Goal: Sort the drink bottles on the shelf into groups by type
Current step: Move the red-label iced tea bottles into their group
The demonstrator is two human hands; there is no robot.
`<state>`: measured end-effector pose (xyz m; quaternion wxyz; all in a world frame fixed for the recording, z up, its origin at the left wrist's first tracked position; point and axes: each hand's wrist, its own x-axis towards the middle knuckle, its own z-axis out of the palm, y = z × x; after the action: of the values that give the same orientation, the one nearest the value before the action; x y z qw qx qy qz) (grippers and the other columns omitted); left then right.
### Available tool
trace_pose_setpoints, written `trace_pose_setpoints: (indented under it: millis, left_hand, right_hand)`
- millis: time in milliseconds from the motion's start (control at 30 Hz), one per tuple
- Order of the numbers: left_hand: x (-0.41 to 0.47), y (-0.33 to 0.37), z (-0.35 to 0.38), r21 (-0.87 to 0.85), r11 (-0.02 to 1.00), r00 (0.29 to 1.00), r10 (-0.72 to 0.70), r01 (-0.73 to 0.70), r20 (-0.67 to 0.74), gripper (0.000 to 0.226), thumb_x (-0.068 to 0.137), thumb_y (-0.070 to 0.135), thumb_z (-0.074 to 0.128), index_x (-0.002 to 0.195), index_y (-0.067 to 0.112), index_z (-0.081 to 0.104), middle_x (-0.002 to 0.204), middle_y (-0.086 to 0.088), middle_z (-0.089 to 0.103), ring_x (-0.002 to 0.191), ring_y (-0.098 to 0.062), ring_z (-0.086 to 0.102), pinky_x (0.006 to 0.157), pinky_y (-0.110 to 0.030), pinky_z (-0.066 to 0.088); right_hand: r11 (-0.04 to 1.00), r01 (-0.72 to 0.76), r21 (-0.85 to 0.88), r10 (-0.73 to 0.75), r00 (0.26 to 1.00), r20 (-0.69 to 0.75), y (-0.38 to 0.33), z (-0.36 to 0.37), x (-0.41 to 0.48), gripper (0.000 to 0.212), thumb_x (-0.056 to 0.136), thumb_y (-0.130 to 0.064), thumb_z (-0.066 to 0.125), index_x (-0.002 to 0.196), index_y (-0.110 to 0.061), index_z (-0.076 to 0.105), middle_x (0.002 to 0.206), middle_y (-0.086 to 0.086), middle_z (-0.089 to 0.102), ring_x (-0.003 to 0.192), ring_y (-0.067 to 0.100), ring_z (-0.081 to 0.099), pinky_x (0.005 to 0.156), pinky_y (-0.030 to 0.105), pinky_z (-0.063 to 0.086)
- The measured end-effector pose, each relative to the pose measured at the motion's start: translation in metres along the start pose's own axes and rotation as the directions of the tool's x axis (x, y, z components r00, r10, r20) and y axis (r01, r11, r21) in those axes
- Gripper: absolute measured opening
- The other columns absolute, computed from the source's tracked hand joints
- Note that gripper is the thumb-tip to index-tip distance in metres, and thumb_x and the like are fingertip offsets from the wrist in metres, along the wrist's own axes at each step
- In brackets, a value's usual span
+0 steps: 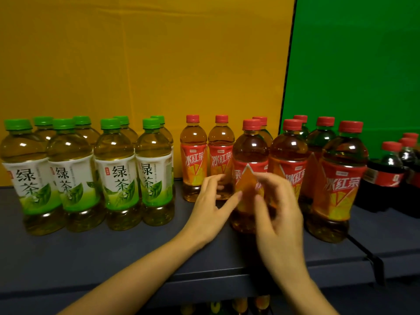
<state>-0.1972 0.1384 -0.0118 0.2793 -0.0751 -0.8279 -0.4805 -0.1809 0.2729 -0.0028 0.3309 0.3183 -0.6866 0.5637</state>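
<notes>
**Both hands at a front-row iced tea bottle on a nearly sorted shelf**

Head view. The landmark is the iced tea bottle (250,176) with a red cap and red label, standing upright near the front of the dark shelf (95,253). The left hand (211,214) lies just left of this bottle, fingers spread, thumb tip touching or nearly touching its label; its grip is open. The right hand (279,221) is in front of and just right of the bottle, fingers loosely curled and not closed on anything; whether they touch the label cannot be told. Left of the bottle stand the green tea bottles (91,176), green-capped, in two rows. Behind and to its right stand more iced tea bottles (336,180); farther right, dark cola bottles (386,176). The groups appear largely formed. Judged risk: the neighbours are close, so a sideways shift could knock one over, and an unclosed grip on the smooth label could let the bottle tip.
</notes>
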Motion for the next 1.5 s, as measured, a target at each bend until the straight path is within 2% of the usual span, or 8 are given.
trace_pose_setpoints:
  millis: [200,300,467,933,1100,1233,1400,1500]
  left_hand:
    - [0.007,0.005,0.024,-0.053,0.985,0.986,-0.164,0.165,0.006,0.105,0.045,0.065,0.076,0.132,0.025,0.033,0.132,0.007,0.047,0.119,-0.009,0.048,0.101,-0.035,0.045]
    - [0.011,0.009,0.036,-0.009,0.985,0.984,-0.171,0.171,-0.056,0.1,0.051,0.049,0.085,0.131,0.021,0.032,0.134,0.003,0.045,0.123,-0.014,0.044,0.103,-0.036,0.041]
    - [0.011,0.009,0.043,0.025,0.99,0.985,-0.135,0.138,-0.107,0.089,0.06,0.036,0.084,0.129,0.016,0.032,0.13,-0.003,0.049,0.12,-0.02,0.049,0.098,-0.034,0.043]
    - [-0.002,-0.014,-0.019,0.024,0.993,0.978,-0.106,0.112,-0.179,0.082,0.042,0.06,0.075,0.114,0.029,0.053,0.115,0.002,0.052,0.109,-0.015,0.055,0.092,-0.042,0.051]
    - [-0.004,-0.019,-0.03,-0.044,0.99,0.971,-0.138,0.132,-0.195,0.087,0.061,0.018,0.085,0.133,0.01,0.037,0.122,-0.001,0.051,0.109,-0.012,0.053,0.085,-0.016,0.045]
    - [-0.005,-0.023,-0.035,-0.047,0.991,0.973,-0.129,0.122,-0.191,0.075,0.071,0.01,0.077,0.133,0.01,0.033,0.121,0.003,0.048,0.107,-0.005,0.049,0.081,-0.008,0.041]
    - [-0.007,-0.026,-0.036,-0.02,0.991,0.965,-0.136,0.136,-0.223,0.088,0.066,0.039,0.076,0.139,0.018,0.032,0.134,-0.005,0.046,0.122,-0.018,0.049,0.101,-0.044,0.044]
    - [-0.007,-0.026,-0.036,0.026,0.991,0.964,-0.119,0.129,-0.238,0.082,0.071,0.034,0.074,0.14,0.018,0.033,0.134,-0.005,0.046,0.123,-0.02,0.048,0.102,-0.047,0.044]
  right_hand:
    - [0.983,-0.112,-0.145,0.089,0.983,-0.159,0.035,-0.022,0.011,0.057,0.089,0.0,0.051,0.14,-0.011,0.027,0.14,-0.006,0.026,0.13,-0.003,0.023,0.105,0.001,0.016]
    - [0.967,-0.189,-0.171,0.163,0.974,-0.155,0.045,-0.022,0.014,0.068,0.09,-0.008,0.054,0.145,-0.012,0.014,0.147,-0.003,0.019,0.133,0.0,0.016,0.105,0.003,0.015]
    - [0.923,-0.367,-0.113,0.36,0.93,-0.077,0.058,-0.017,0.018,0.078,0.086,-0.018,0.062,0.145,-0.015,0.012,0.145,0.007,0.033,0.132,0.019,0.035,0.108,0.037,0.034]
    - [0.953,-0.258,-0.161,0.269,0.962,0.05,0.043,0.002,0.015,0.079,0.075,-0.03,0.073,0.14,-0.016,0.03,0.132,0.003,0.044,0.121,0.016,0.044,0.097,0.03,0.038]
    - [0.948,-0.267,-0.173,0.286,0.954,0.095,0.04,0.029,0.022,0.084,0.075,-0.035,0.073,0.142,-0.013,0.026,0.136,0.006,0.042,0.127,0.022,0.041,0.105,0.04,0.037]
    - [0.94,-0.288,-0.184,0.309,0.946,0.099,0.041,0.043,0.026,0.085,0.076,-0.034,0.072,0.143,-0.014,0.023,0.139,0.006,0.041,0.13,0.022,0.039,0.106,0.038,0.035]
    - [0.935,-0.281,-0.215,0.304,0.949,0.083,0.04,0.053,0.027,0.088,0.078,-0.035,0.07,0.144,-0.014,0.017,0.144,0.004,0.036,0.134,0.02,0.035,0.105,0.032,0.033]
    - [0.929,-0.272,-0.253,0.297,0.953,0.066,0.041,0.055,0.027,0.087,0.077,-0.041,0.069,0.143,-0.015,0.019,0.144,0.004,0.038,0.133,0.02,0.037,0.104,0.033,0.036]
